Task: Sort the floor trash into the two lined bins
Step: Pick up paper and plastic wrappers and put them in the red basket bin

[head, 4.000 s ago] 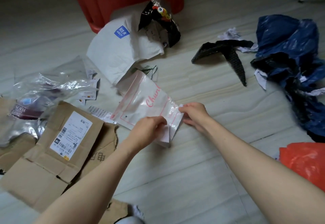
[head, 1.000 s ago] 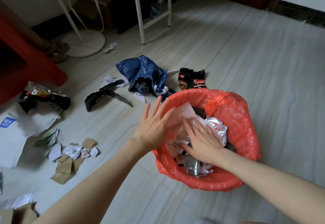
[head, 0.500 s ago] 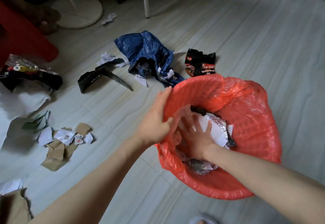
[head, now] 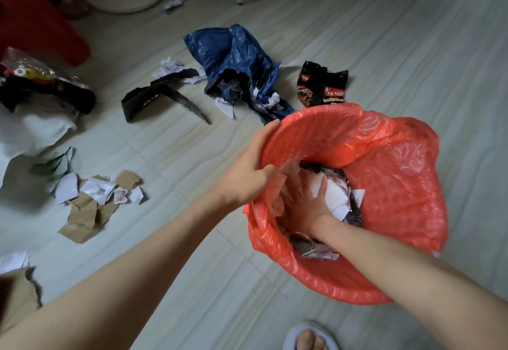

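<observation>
While the left hand (head: 247,173) grips the bin's (head: 406,198) rim at nine o'clock, thumb hooked inside over the red liner (head: 330,140) and fingers curled round the outside, the right hand (head: 305,204) lies deep in the bin with fingers spread flat, pressing on white paper (head: 334,197) and grasping nothing. A crushed can (head: 301,245) shows at six o'clock inside the bin, under the wrist.

The bin sits right of centre on the pale floor (head: 384,47). Just beyond its rim at twelve o'clock lies a black wrapper (head: 321,85); at eleven o'clock, a blue bag (head: 233,58) with paper scraps. A black strip (head: 162,96) lies at ten o'clock, torn cardboard (head: 82,212) and labels at nine, well apart from the bin. A slippered foot (head: 310,338) shows at six o'clock.
</observation>
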A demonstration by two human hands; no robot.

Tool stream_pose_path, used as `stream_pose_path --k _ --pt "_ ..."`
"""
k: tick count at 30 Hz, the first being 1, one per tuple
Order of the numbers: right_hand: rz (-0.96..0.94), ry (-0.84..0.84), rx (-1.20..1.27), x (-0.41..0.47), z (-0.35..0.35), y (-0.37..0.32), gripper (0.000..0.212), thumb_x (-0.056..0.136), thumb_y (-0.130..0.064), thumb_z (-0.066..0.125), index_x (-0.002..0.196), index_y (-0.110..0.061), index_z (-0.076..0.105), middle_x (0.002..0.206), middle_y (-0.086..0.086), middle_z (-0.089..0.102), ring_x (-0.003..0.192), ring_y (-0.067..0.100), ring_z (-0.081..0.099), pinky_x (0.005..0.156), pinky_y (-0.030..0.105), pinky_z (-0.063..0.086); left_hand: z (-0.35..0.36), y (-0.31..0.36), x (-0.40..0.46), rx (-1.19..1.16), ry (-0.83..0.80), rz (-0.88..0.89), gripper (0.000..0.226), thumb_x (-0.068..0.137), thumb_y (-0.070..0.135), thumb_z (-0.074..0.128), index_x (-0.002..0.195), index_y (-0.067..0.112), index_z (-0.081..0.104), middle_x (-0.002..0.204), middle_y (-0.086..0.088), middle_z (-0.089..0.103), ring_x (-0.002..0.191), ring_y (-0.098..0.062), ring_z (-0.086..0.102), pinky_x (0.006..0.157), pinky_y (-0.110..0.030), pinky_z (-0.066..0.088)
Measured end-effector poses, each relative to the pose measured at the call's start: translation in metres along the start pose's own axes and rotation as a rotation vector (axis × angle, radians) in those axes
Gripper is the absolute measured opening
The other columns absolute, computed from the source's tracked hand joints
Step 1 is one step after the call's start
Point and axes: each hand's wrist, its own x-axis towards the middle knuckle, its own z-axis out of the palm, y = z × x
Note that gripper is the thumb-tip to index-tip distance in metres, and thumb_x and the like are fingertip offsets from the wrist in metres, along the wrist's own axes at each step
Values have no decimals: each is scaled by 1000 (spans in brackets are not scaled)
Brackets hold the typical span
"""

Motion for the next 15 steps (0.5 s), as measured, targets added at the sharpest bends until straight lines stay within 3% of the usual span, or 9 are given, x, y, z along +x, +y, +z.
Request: stream_pose_path --k 5,9,11,13,15 --pt "-89 -77 -13 -21 -31 13 71 93 -59 23 147 -34 -18 152 -6 -33 136 34 -36 96 79 -5 -6 2 -8 184 -39 24 77 75 30 45 146 35 15 144 0 35 123 -17 46 105 -35 40" --pt "-141 -2 119 -41 -57 16 65 95 -48 34 149 -37 -1 151 -12 -30 143 24 -23 106 69 4 -12 5 -11 279 -18 36 71 79 42 43 145 31 20 141 -5 39 123 -20 47 104 -31 39" --pt "-159 73 119 -44 -64 20 56 91 -42 39 145 -32 24 159 0 8 146 25 10 113 55 20 -13 8 -13 305 4 45 67 82 43 44 144 25 27 139 -6 41 124 -20 46 106 -33 37" --pt "-59 125 175 -56 -82 27 47 89 -39 42 134 -26 44 140 8 48 128 30 46 102 42 41 -15 15 -14 338 34 65 54 92 34 48 142 20 32 140 -5 42 127 -20 42 107 -29 32" --pt "9 262 173 -69 -105 36 41 91 -38 39 127 -24 53 125 11 60 115 33 56 92 40 45 -20 24 -12 379 63 90 46 96 25 44 141 18 34 144 -4 40 132 -18 37 107 -24 26"
